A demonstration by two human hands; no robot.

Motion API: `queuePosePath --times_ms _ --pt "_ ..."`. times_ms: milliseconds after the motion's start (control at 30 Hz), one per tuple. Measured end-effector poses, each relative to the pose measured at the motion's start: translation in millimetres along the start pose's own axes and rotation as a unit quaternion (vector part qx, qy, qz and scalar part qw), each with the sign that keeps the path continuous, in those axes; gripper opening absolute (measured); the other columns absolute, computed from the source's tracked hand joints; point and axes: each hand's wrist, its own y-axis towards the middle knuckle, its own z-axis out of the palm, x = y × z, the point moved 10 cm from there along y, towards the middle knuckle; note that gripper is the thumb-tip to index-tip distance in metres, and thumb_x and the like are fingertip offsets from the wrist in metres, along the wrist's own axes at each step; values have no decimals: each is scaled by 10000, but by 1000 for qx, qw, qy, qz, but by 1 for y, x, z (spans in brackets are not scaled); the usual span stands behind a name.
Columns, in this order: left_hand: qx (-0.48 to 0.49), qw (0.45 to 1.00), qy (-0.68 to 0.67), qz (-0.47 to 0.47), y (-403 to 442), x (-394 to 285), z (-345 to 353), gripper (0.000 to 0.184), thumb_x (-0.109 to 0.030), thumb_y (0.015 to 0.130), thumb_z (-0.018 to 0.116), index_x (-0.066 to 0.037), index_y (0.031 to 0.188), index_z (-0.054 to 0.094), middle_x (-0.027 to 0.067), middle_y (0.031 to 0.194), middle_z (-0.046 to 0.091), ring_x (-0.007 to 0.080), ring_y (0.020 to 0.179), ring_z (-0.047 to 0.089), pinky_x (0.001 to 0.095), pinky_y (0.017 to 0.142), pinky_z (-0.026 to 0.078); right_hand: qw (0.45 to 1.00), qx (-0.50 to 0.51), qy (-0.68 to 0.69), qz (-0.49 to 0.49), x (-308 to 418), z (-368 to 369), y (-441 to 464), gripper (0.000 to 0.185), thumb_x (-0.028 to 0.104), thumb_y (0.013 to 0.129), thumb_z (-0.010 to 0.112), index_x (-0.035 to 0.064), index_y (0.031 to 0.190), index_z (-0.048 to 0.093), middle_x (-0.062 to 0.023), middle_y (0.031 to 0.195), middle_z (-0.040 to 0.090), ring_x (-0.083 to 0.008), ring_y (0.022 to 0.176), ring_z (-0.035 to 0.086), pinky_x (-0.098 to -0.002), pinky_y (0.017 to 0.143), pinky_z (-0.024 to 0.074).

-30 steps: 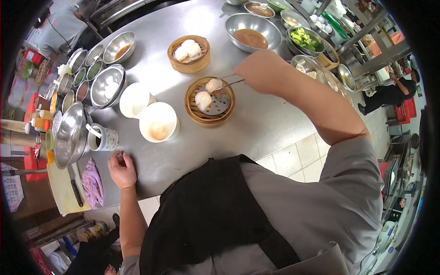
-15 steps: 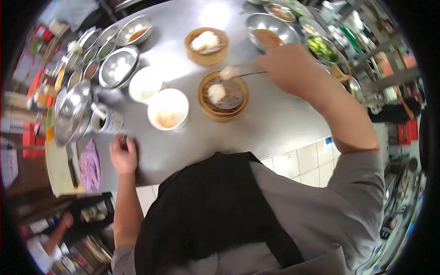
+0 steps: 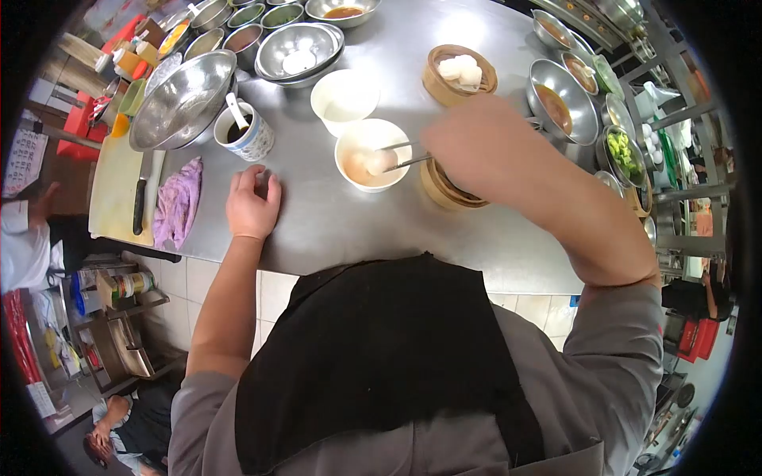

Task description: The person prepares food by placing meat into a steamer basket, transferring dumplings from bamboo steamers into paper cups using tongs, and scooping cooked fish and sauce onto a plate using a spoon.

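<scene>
Dumpling (image 3: pixel 379 163) pale, rounded, between tips of metal tongs (image 3: pixel 408 163), over white bowl (image 3: pixel 354 140).

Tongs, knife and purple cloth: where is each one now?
Tongs (image 3: pixel 408 163): head view, on the lower prong.
Knife (image 3: pixel 139 208): head view, on the black handle.
Purple cloth (image 3: pixel 178 202): head view, near the middle of its folds.

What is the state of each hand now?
Left hand: loosely open, resting on table.
Right hand: closed on metal tongs, a dumpling between their tips.
</scene>
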Motion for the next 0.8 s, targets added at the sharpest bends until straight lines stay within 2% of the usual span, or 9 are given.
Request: queuePosePath --times_ms 33,233,333,433,533,633,733,800 --pt "-1 1000 5 5 0 -1 -1 251 -261 894 705 -105 1089 689 87 870 616 265 774 634 392 703 528 999 32 -13 4 3 7 6 87 45 753 673 67 810 735 -140 771 691 -346 756 691 -441 633 549" --pt "-2 1000 -7 1 1 4 3 242 -242 889 713 -104 1086 690 79 855 620 258 757 631 388 692 527 998 62 12 -27 19 24 31 60 28 734 678 40 748 736 -164 737 690 -311 702 694 -419 615 556" --pt "-6 1000 -6 12 1 1 2 243 -240 885 718 -104 1084 690 79 851 621 256 754 630 390 691 526 994 108 -8 -30 25 22 38 48 41 731 693 44 739 741 -145 729 691 -292 708 690 -398 610 555" --pt "-4 1000 -6 7 1 1 2 242 -241 884 718 -102 1081 691 80 851 621 257 755 630 389 689 526 979 193 -64 -14 25 32 45 169 171 743 775 117 902 797 -45 880 753 -219 823 718 -380 649 560" --pt "-5 1000 -6 2 1 -1 1 243 -247 885 717 -102 1079 692 83 855 621 255 761 630 387 686 524 970 223 -95 -33 26 25 45 183 177 741 787 126 916 801 -32 900 758 -218 830 720 -380 660 563" --pt "4 1000 -5 -8 1 -1 1 246 -252 886 715 -101 1078 693 89 865 624 263 778 630 393 709 524 981 176 -74 -29 21 17 44 47 58 734 707 58 748 752 -118 753 710 -259 736 695 -379 625 557" --pt "-8 1000 3 19 1 -1 1 256 -253 883 716 -92 1081 693 100 877 631 276 795 629 405 740 522 985 162 -65 -3 13 -8 28 39 68 727 721 57 758 742 -126 767 709 -278 763 697 -393 654 557" --pt "10 1000 2 -1 2 0 3 282 -253 881 718 -66 1091 694 125 884 638 289 804 628 413 757 518 997 46 -56 -13 0 -34 4 84 83 727 734 64 808 735 -133 801 712 -305 794 699 -411 681 557"
